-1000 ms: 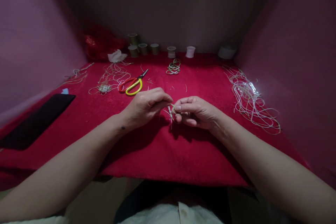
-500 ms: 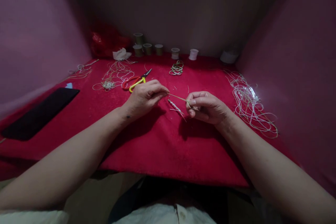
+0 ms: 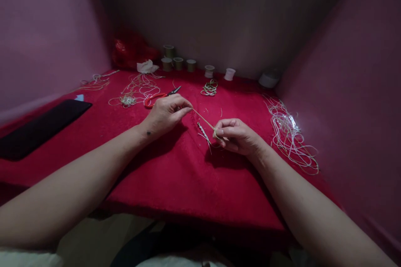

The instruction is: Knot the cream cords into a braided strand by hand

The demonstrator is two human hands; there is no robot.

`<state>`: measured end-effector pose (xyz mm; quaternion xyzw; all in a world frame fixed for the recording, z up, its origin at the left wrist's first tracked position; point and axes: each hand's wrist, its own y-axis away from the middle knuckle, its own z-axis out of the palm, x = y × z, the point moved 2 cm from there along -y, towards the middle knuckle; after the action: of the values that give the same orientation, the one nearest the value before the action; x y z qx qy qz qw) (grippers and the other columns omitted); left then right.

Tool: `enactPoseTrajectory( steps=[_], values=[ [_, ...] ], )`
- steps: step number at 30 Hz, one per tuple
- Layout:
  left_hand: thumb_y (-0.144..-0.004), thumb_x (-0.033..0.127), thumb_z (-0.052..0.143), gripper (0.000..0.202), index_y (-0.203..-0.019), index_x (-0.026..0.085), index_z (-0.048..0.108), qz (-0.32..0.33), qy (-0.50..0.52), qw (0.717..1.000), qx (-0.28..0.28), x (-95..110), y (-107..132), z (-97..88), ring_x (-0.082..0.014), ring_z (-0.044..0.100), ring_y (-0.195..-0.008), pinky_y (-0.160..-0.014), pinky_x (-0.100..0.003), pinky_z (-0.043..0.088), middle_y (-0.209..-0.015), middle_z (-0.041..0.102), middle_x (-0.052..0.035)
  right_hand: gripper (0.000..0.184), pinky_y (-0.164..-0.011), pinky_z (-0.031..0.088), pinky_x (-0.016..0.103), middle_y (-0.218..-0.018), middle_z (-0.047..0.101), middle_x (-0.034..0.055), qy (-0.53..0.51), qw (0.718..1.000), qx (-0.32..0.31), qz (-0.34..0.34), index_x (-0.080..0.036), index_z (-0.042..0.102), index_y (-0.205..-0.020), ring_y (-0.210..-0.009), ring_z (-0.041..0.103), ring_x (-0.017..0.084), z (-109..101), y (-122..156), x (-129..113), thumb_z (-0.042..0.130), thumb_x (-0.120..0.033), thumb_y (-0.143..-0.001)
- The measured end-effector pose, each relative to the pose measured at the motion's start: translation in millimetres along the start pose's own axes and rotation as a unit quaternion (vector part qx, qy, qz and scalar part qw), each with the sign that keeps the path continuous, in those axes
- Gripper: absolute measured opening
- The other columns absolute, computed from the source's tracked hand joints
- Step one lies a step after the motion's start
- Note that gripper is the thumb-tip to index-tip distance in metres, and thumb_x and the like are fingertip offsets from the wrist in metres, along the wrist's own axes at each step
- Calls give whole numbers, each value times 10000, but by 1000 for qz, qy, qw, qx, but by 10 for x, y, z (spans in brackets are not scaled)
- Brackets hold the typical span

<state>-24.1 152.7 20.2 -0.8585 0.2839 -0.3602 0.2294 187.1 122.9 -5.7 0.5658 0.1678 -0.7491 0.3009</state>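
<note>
And there it is, centre stage: a thin greenish cord [image 3: 203, 118], drawn straight in the air above the red-covered tabletop [image 3: 175, 187]. The left hand [image 3: 166, 112] pinches its far end between thumb and fingertips; the right hand [image 3: 234, 134] has the near end pressed between thumb and forefinger, its other fingers loosely curled. Just beneath the cord lies a short braided piece [image 3: 204, 132], loose ends trailing toward the right hand.

Moving outward, scissors [image 3: 174, 90] sit behind the left hand (it hides part of them, leaving a red handle loop and dark blades on show). A knotted green-and-white bundle [image 3: 209, 87] rests farther back, with a tangle of cords [image 3: 128, 100] to the left and a bigger, paler heap of cord [image 3: 291, 137] to the right. A black flat object [image 3: 45, 128] takes the left side.

Along the back, spools [image 3: 191, 65] stand in a loose row, next to crumpled white material [image 3: 147, 66] and a shiny red bag [image 3: 134, 52]. Around it all, dim light: mauve walls [image 3: 53, 29] on both sides, a dark grey back wall [image 3: 219, 12] beyond.
</note>
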Motion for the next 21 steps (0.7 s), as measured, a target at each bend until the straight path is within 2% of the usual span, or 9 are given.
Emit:
enactPoseTrajectory(
  steps=[7, 11, 15, 21],
  values=[
    [-791, 217, 582, 99, -783, 163, 665, -55, 26, 998, 34, -8, 8, -20, -105, 502, -541, -555, -245, 402, -634, 579, 5, 110, -276, 192, 164, -512, 596, -38, 11, 999, 32, -5, -143, 618, -707, -275, 322, 14, 19, -25, 39, 685, -230, -714],
    [-753, 197, 594, 73, -764, 167, 660, -77, 28, 996, 30, -15, 16, -10, -100, 483, -517, -520, -239, 383, -606, 570, 15, 115, -275, 205, 171, -523, 596, -45, 13, 999, 45, -21, -155, 613, -725, -284, 338, 19, 5, -36, 50, 691, -238, -718],
    [-742, 192, 585, 49, -736, 171, 629, -126, 88, 987, 45, 64, 18, -34, -95, 475, -469, -481, -231, 375, -524, 542, 36, 107, -275, 212, 175, -508, 558, -55, 20, 996, 73, -42, -157, 608, -711, -296, 352, 24, -19, -57, 64, 686, -229, -728],
    [-721, 148, 583, 47, -699, 179, 611, -203, 195, 957, 67, 130, 13, -54, -83, 448, -385, -422, -227, 362, -446, 509, 47, 143, -266, 240, 183, -476, 510, -57, 46, 992, 107, -55, -155, 597, -681, -300, 383, 39, -14, -70, 70, 698, -246, -727]
  ],
)
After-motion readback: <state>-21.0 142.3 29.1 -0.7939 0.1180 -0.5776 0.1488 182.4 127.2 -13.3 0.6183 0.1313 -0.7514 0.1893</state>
